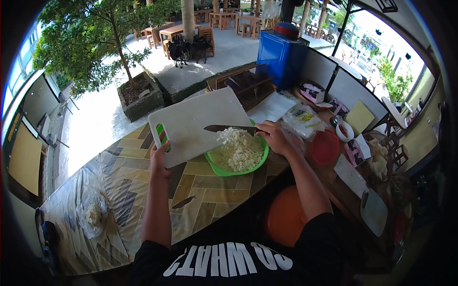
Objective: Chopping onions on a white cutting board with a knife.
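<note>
My left hand (161,159) grips a white plastic cutting board (196,125) by its handle slot; the board is tilted, its right end over a green plastic bowl (236,174). A knife (229,128) is in my right hand (273,136), its blade lying along the board's right part, pointing left. Finely chopped pale vegetable (243,153), perhaps cabbage, is heaped in the bowl, and some of it lies just under the blade at the board's edge. Part of the bowl's far rim is hidden behind the board.
On the patterned tabletop (207,193) lies a dark leaf-shaped scrap (183,202). A plastic bag with pale food (93,214) sits at the left. To the right are a red basket (325,146), a white bowl (344,130) and another cutting board (374,212). An orange round object (284,216) stands below.
</note>
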Action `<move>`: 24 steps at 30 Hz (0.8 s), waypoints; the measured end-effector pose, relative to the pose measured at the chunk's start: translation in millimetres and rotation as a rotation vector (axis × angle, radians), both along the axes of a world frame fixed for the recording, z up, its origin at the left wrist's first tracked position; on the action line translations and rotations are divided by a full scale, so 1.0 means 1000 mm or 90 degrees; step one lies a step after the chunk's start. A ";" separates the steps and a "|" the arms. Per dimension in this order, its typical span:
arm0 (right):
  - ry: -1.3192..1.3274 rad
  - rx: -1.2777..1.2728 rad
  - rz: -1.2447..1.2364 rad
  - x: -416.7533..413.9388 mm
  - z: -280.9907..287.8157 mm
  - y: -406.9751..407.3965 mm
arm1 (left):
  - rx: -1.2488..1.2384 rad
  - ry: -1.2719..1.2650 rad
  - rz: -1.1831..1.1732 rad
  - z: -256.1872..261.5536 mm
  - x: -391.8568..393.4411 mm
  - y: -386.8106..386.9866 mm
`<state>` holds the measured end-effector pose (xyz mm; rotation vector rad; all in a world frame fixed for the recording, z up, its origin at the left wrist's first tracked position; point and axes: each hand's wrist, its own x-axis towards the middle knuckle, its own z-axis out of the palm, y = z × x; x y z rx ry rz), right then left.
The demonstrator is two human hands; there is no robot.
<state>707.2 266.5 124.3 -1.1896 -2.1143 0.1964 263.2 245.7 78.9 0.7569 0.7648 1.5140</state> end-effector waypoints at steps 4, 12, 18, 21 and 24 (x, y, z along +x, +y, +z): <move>-0.043 0.049 -0.003 0.001 0.004 -0.012 | 0.005 -0.009 0.036 0.002 0.000 0.002; 0.041 0.098 -0.049 -0.007 0.021 0.012 | 0.029 0.007 0.025 0.006 -0.001 -0.005; 0.123 0.107 -0.102 -0.011 0.027 0.049 | 0.028 0.029 0.016 -0.001 0.001 -0.009; 0.059 0.136 -0.146 -0.011 0.033 0.055 | 0.025 0.010 0.011 -0.001 0.003 -0.015; 0.044 0.118 -0.142 -0.003 0.029 0.055 | 0.009 0.010 0.026 -0.002 0.005 -0.016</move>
